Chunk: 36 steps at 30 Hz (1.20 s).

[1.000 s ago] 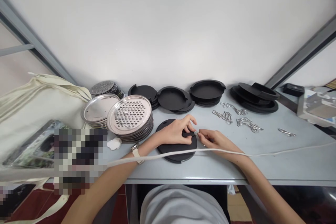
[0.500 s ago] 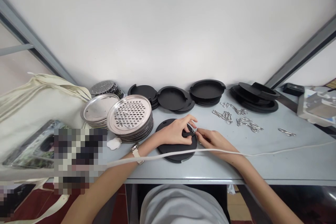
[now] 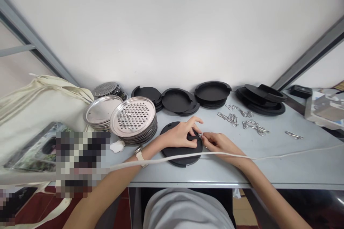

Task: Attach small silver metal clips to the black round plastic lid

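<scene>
A round black disc [image 3: 185, 155] lies flat on the table in front of me. My left hand [image 3: 178, 136] rests over it, its thumb and bent fingers around a small black tab [image 3: 191, 137] near the disc's right side; the index finger is raised. At that same edge, my right hand [image 3: 219, 144] pinches a small metal wire clip [image 3: 200, 135] between thumb and fingertips. The clip meets the end of the tab, but the exact contact is hidden by the fingers.
Loose wire clips [image 3: 254, 127] lie to the right. Stacked perforated metal discs [image 3: 134, 114] and plain metal lids [image 3: 102, 111] stand left, with black discs [image 3: 176, 100] behind. A white cord [image 3: 166, 158] crosses in front; a cloth bag [image 3: 40, 103] sits far left.
My right fingertips have shifted very slightly at the clip. My left hand and the disc stay nearly in place.
</scene>
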{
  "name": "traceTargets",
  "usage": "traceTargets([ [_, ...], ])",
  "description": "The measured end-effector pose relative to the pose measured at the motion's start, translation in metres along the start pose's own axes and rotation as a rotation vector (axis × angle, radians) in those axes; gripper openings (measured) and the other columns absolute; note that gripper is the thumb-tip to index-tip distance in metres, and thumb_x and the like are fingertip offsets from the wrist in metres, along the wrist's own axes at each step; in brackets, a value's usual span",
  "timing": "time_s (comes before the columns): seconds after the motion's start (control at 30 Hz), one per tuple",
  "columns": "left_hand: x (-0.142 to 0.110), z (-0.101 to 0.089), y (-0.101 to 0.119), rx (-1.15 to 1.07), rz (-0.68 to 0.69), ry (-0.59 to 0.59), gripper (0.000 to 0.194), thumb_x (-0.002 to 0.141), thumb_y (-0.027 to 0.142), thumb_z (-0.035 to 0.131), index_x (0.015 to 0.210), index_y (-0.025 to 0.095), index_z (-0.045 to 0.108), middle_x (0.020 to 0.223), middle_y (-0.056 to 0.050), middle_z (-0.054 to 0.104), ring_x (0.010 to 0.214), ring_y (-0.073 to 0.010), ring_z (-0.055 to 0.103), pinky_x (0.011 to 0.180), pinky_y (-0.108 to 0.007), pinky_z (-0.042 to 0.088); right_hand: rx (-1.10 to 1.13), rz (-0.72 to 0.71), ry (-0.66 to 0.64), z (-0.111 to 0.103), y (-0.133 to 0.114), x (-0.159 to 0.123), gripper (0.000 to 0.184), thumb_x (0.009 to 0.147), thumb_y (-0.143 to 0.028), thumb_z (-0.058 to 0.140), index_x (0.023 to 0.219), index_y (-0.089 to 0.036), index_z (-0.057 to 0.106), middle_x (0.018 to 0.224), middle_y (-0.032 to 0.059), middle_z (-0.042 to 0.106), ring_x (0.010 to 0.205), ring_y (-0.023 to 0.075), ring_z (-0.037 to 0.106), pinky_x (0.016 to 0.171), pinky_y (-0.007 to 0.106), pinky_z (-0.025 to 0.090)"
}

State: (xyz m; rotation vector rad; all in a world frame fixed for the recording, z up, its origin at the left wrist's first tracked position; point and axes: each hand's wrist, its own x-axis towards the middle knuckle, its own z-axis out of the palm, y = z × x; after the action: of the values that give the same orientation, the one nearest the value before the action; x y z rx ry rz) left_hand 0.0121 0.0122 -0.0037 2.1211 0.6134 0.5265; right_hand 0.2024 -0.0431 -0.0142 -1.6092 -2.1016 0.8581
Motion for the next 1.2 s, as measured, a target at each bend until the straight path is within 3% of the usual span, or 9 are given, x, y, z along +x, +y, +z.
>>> traceTargets([
  [1.2, 0.0004, 0.0007, -0.0022, -0.036, 0.022, -0.008, 0.056, 0.068, 0.016, 0.062, 0.117, 0.021, 0.036, 0.098, -0.006, 0.063, 0.080, -0.0139, 0.060, 0.076, -0.029, 0.048, 0.076, 0.026, -0.106, -0.0047, 0.0031, -0.0012, 0.031, 0.088, -0.039, 0.034, 0.063, -0.019, 0.033, 0.059, -0.0047, 0.028, 0.056, 0.0096, 0.026, 0.049, 0.022, 0.021],
])
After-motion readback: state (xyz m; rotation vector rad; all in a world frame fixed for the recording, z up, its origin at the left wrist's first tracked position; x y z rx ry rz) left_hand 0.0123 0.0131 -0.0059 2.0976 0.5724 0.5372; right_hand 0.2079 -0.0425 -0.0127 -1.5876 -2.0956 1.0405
